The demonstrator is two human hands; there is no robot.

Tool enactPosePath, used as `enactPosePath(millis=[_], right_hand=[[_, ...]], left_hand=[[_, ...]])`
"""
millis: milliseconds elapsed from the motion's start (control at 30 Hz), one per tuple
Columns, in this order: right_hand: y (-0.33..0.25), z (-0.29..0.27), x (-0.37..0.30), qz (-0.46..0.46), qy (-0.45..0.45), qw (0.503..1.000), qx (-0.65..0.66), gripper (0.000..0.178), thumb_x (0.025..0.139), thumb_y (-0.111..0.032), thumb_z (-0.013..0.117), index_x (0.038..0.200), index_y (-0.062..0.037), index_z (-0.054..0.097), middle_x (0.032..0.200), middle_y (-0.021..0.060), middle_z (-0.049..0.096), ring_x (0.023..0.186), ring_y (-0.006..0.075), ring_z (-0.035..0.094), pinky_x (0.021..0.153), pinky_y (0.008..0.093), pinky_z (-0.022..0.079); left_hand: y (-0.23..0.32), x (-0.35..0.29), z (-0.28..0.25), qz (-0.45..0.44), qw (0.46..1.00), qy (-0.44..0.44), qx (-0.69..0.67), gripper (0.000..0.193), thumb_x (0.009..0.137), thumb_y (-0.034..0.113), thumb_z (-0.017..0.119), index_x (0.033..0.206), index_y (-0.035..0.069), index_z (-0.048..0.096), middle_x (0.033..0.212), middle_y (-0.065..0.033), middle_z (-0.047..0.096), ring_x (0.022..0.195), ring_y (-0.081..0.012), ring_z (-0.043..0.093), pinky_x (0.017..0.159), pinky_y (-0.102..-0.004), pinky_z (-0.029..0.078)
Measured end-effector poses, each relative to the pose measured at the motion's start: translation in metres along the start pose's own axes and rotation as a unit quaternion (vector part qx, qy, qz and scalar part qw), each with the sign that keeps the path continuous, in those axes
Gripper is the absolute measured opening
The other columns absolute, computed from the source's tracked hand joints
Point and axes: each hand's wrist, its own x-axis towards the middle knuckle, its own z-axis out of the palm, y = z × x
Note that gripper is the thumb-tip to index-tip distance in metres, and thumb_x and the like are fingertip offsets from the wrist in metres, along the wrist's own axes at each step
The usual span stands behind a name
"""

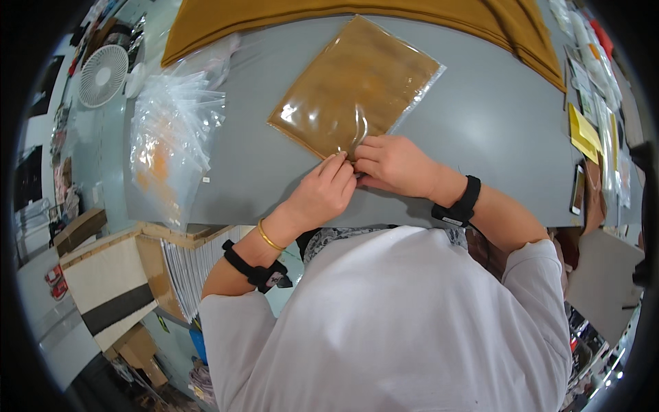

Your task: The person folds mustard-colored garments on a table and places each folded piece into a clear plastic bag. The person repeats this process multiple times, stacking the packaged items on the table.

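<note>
A clear plastic bag (357, 82) with folded mustard-brown fabric inside lies slantwise on the grey table. Its near corner points toward me, and both hands meet there. My left hand (325, 188) pinches the bag's edge at that corner, fingertips pressed together. Beside it, my right hand (395, 165) has its fingers curled on the same edge, just to the right. The fingertips nearly touch, and they hide the exact bit of edge between them. Light glints off the plastic, which is creased close to my right fingers.
A fanned stack of clear plastic bags (175, 137) lies on the table's left side. Mustard fabric (371, 24) spreads across the far edge. A white fan (104, 75) stands at the far left; yellow paper (583, 134) and a phone (578, 189) are at the right edge.
</note>
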Motion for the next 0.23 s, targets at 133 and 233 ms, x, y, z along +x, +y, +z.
enactPosePath(millis=[133, 233], right_hand=[[0.009, -0.005, -0.001, -0.087, -0.051, 0.991, -0.093, 0.015, 0.085, -0.019, 0.074, 0.096, -0.0094, 0.070, 0.101, 0.0021, 0.066, 0.098, 0.0206, 0.064, 0.082, 0.0371, 0.057], [0.018, -0.012, 0.024, -0.147, 0.021, 0.987, -0.062, 0.011, 0.091, -0.018, 0.069, 0.099, -0.0094, 0.069, 0.101, 0.0035, 0.066, 0.095, 0.0226, 0.065, 0.081, 0.0365, 0.057]], left_hand=[[0.007, -0.002, 0.001, -0.059, 0.998, 0.019, -0.032, 0.017, 0.081, 0.009, 0.072, 0.094, -0.001, 0.067, 0.103, -0.0118, 0.067, 0.118, -0.0309, 0.068, 0.096, -0.0398, 0.060], [0.012, -0.011, -0.007, -0.046, 0.998, 0.031, -0.012, 0.016, 0.083, 0.010, 0.072, 0.095, 0.000, 0.067, 0.103, -0.0095, 0.068, 0.121, -0.0290, 0.067, 0.096, -0.0374, 0.060]])
